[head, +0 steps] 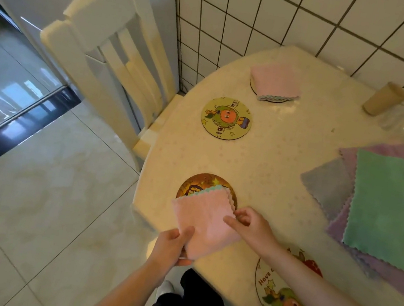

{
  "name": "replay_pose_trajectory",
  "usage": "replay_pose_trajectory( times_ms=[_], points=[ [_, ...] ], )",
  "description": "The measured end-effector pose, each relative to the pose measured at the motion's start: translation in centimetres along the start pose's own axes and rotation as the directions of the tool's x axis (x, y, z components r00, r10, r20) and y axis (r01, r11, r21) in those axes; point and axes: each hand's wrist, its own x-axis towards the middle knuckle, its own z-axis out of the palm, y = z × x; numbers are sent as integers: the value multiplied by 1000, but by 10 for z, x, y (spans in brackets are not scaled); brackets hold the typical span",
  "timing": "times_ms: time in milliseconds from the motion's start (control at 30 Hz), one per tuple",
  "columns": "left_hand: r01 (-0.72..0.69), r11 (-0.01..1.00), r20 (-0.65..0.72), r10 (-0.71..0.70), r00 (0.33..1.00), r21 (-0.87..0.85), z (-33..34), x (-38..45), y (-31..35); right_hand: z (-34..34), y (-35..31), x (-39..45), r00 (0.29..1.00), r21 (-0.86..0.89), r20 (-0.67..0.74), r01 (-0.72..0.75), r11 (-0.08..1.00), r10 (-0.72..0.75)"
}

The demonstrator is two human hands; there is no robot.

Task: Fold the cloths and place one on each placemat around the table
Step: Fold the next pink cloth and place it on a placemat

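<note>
Item one — the grip. Our left hand (173, 242) curls round the near corner of the folded pink cloth (205, 218), thumb on top, fingers beneath; our right hand (250, 225) pinches its right edge between thumb and fingertips. We judge two hands are used to keep the fold square while it is set down.

Item two — the cloth's place. It lies half over the dark placemat (198, 182) at the table (260, 162) edge, its near corner overhanging the rim, so placement looks not yet finished.

Item three: the far placemat (254, 89) already carries a folded pink cloth (274, 81).

Item four: the yellow placemat (226, 117) and the near placemat (278, 300) are bare.

Item five: unfolded stock, a green cloth (392, 212) atop lilac and grey ones, lies to the right, within our reach.
</note>
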Motion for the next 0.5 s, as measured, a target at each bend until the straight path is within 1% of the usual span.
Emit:
replay_pose_trajectory(
  times_ms=[67, 200, 300, 433, 500],
  points=[
    [-22, 1000, 8, 22, 1000, 4, 1, -1, 1, 3, -1, 2, 1000, 38, -11, -20, 999, 20],
    [-92, 992, 30, 90, 995, 83, 2, -4, 0, 1, 7, -8, 999, 38, -33, 39, 998, -38],
    [-100, 986, 22, 98, 995, 136, 2, -6, -3, -2, 15, -17, 996, -26, -68, 53, 998, -54],
    [-47, 998, -8, 47, 999, 50, 1, -6, -4, 1, 14, -14, 994, -124, -96, 30, 992, -42],
    [-31, 999, -35, 33, 999, 42, 1, -7, -5, 4, 12, -9, 993, -211, -115, 8, 977, -33]
  ],
)
